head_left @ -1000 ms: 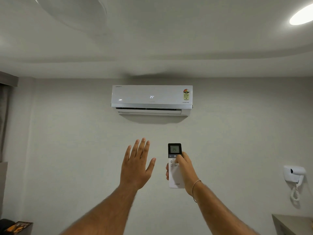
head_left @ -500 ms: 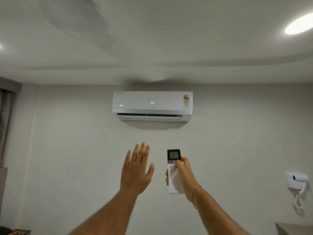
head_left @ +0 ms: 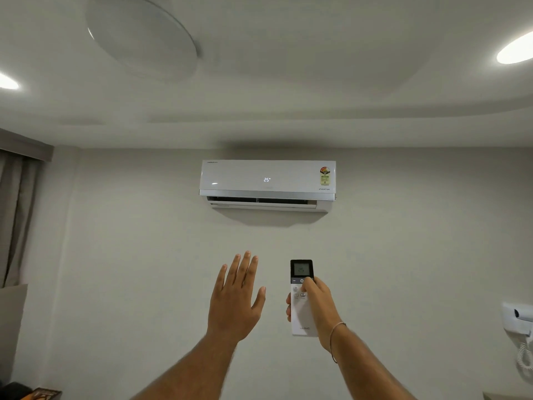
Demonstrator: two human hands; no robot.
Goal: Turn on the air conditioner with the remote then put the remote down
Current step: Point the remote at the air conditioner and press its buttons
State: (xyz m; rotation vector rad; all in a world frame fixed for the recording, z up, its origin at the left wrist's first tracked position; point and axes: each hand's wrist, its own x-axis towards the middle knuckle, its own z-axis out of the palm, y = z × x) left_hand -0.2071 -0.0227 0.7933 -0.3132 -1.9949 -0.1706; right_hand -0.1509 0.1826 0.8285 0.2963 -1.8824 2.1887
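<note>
Filling most of the frame is a pale grey wall under a stepped ceiling, with a round ceiling fixture (head_left: pixel 141 36) at upper left and a bright oval light (head_left: pixel 516 50) at upper right. A curtain (head_left: pixel 17 215) hangs down the left edge.

At centre frame, high on the wall, sits the white air conditioner (head_left: pixel 266 180). Its front panel shows a lit "25" and the flap along its underside stands open over a dark slot, so the unit appears to be switched on.

Two bare forearms rise from the bottom edge. The left hand (head_left: pixel 235 298), just left of centre in the lower half, is spread flat and wide with its back to the camera and holds nothing. The right hand (head_left: pixel 313 304), just to its right and not touching it, is wrapped around the remote (head_left: pixel 301 295), a slim white bar with a dark screen at its top, held upright and aimed toward the unit. The thumb rests beside the power symbol just below that screen. A thin bracelet (head_left: pixel 336 330) circles the right wrist.

A white wall-mounted device with a coiled cord (head_left: pixel 519 319) sits at the lower right edge.

Judging from the lit display, pressing again would likely switch the unit off. Lifting the thumb clear, keeping a firm wrap on the remote, and lowering it flat onto a stable surface seems the sound way to finish; no such surface is clearly visible.
</note>
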